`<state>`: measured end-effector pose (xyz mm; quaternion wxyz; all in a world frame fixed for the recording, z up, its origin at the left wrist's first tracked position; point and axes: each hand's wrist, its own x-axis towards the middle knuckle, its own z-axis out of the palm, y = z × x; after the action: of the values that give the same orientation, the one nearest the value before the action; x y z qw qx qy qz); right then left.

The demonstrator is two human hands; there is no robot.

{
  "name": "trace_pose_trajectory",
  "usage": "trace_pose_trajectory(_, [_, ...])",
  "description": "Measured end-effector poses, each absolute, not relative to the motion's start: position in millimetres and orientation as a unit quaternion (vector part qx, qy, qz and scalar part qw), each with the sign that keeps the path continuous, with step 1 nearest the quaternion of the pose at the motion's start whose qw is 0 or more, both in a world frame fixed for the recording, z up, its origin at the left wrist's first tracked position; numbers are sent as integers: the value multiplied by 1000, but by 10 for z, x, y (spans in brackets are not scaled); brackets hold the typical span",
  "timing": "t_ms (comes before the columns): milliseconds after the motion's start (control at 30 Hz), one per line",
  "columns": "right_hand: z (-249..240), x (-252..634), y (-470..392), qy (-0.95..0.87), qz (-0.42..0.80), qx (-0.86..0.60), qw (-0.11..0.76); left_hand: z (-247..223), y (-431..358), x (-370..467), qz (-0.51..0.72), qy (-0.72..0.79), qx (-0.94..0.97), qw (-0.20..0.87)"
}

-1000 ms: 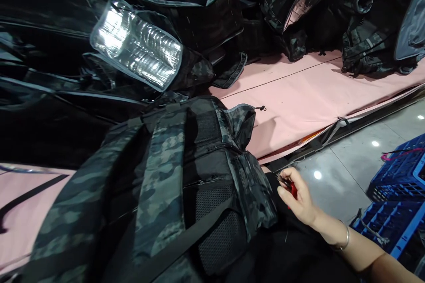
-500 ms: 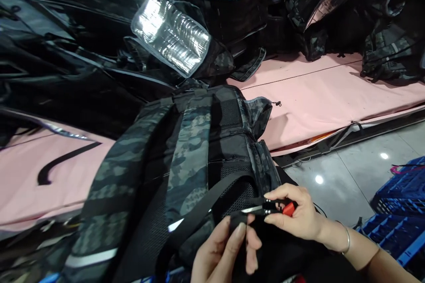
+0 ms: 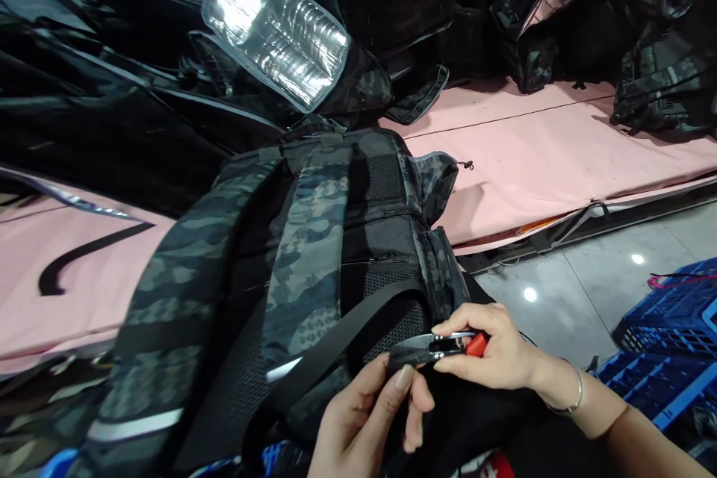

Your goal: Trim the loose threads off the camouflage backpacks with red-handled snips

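Observation:
A camouflage backpack (image 3: 314, 239) lies with its padded shoulder straps facing up. A black webbing strap (image 3: 347, 328) loops over its lower part. My left hand (image 3: 373, 411) pinches the end of the black webbing between thumb and fingers, just below the mesh padding. In my right hand (image 3: 487, 347) are small thread snips (image 3: 448, 344) with a red part at the back, held between thumb and fingers. Their blades point left and lie against the webbing at my left fingertips.
Black and camouflage bags (image 3: 392, 7) are piled along the back, one with a silver lining (image 3: 280, 30). Pink cloth (image 3: 520, 157) covers the table. A loose black strip (image 3: 84, 250) lies at left. Blue crates (image 3: 666, 328) stand on the floor at right.
The snips have moved slightly left, and their blades now overlap the webbing at my left fingertips. The view has shifted a little, so the backpack appears further left.

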<state>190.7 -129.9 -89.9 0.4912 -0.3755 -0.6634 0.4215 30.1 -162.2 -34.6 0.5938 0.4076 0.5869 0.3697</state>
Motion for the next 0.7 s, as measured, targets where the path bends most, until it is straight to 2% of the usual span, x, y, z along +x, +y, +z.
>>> trace_pose_trajectory(367, [-901,1877,-1302,-680,377,-357,518,-392,-1614,309,363,574,392,620])
trace_pose_trajectory(500, [-922,1884,-1316,-668,378,-360,530,-374,-1618,327,383,592,392,592])
trace_pose_trajectory(700, [-875,1902,-1342,-705,340,-371,500,-411,-1640,333,378,611,443,536])
